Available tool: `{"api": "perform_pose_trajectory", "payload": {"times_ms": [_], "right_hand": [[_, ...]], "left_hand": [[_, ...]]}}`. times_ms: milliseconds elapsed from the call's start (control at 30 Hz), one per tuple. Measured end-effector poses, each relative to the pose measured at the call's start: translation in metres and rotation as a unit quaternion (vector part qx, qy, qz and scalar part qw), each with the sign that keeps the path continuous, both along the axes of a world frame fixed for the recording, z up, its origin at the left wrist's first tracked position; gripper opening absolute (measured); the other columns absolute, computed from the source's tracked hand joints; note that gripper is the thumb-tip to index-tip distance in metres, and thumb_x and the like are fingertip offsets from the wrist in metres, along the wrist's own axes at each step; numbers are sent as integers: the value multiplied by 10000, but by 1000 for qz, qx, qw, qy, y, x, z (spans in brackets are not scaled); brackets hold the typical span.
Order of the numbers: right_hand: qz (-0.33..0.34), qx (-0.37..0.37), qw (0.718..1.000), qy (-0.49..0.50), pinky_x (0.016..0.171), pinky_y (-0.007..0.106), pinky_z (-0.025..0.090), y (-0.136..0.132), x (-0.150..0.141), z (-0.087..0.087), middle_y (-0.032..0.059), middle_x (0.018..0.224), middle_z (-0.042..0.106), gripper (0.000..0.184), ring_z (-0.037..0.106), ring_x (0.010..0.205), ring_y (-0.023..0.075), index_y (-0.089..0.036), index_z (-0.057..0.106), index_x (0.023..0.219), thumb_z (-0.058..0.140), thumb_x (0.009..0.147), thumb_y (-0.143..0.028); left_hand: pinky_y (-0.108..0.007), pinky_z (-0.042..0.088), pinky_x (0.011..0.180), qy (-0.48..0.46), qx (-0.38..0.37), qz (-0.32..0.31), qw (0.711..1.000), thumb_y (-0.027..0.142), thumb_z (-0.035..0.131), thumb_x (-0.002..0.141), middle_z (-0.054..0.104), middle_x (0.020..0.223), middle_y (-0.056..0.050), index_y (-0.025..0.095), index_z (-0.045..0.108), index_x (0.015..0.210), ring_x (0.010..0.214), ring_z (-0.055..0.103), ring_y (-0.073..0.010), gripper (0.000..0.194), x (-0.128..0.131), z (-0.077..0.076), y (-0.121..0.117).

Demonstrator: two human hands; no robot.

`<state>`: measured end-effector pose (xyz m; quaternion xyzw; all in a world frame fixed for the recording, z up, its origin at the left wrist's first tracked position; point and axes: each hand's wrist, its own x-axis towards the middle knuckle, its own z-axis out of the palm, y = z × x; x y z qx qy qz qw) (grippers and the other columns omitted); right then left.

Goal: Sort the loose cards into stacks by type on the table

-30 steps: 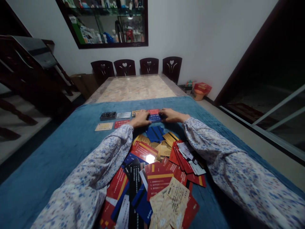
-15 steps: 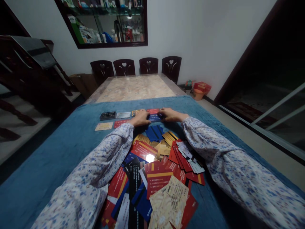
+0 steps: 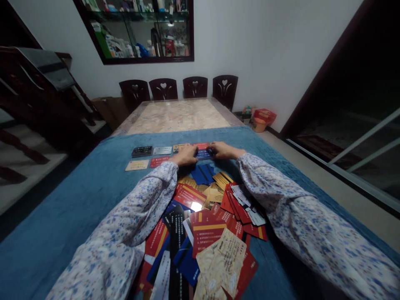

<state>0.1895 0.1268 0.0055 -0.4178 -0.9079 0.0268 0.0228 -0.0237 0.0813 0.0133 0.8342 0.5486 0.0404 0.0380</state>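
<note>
On the far part of the blue cloth (image 3: 78,200), the left hand (image 3: 185,155) and the right hand (image 3: 225,150) curl at the two ends of a blue card (image 3: 204,154), which lies between them. I cannot tell if they pinch it or just touch it. A bit of red shows right behind it. To the left lie a black stack (image 3: 142,151), a silver card (image 3: 163,150) and a cream card (image 3: 136,165). Between the flowery sleeves (image 3: 146,193) is a big, messy pile of cards (image 3: 208,236). Bare surface (image 3: 175,114) shows past the cloth.
</note>
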Motion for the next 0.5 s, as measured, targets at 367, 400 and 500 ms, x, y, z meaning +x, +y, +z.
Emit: {"api": "perform_pose_trajectory", "payload": {"times_ms": [367, 400, 500], "right_hand": [[-5, 1, 999, 44, 997, 331, 510, -8, 5, -2, 166, 1304, 678, 577, 673, 1167, 292, -151, 679, 1336, 783, 771, -210], [-8, 3, 999, 51, 1014, 339, 507, -9, 6, -3, 174, 1324, 664, 603, 668, 1182, 294, -148, 665, 1355, 790, 769, -210], [-5, 7, 998, 70, 1067, 379, 491, -10, 13, -6, 191, 1364, 635, 632, 642, 1241, 310, -140, 642, 1384, 792, 774, -206]], "left_hand": [[-577, 391, 1061, -4, 68, -23, 997, 283, 644, 868, 627, 1304, -146, 219, 654, 1143, 1272, 482, -369, 282, -5, -7, -15], [-574, 389, 1058, -12, 75, -27, 997, 270, 631, 878, 623, 1313, -146, 216, 654, 1157, 1280, 474, -365, 285, -5, -8, -18], [-558, 382, 1058, -31, 94, -57, 993, 230, 598, 897, 618, 1336, -140, 211, 655, 1207, 1298, 459, -354, 316, -6, -10, -27]]}}
